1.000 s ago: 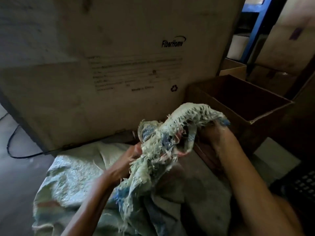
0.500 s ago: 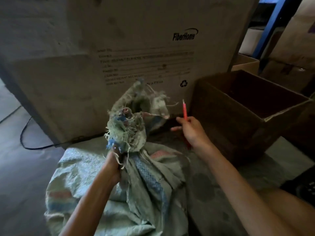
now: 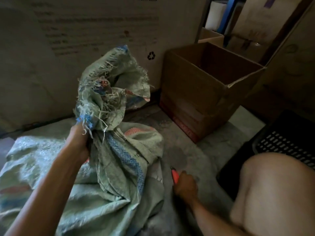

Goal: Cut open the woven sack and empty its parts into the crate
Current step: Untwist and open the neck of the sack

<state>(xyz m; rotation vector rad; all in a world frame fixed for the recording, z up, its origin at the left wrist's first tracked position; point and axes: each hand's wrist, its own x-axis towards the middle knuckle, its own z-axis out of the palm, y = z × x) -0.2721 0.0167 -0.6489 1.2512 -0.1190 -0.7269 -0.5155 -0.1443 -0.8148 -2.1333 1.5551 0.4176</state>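
A pale green woven sack with blue and pink stripes lies bulging on the floor in front of me. Its frayed, bunched neck stands upright. My left hand is closed around that neck just below the frayed mouth. My right hand is low beside the sack's right edge and grips a red cutter, whose tip points up and away. A black perforated plastic crate sits at the right, partly hidden by my knee.
A very large printed cardboard box fills the background behind the sack. An open brown cardboard box stands to the right of the sack. More boxes and a blue rack post lie beyond it.
My right hand let go of the sack's mouth, showed the red cutter raised, then dropped down to the floor by the sack's right side. My left hand keeps hold of the neck.
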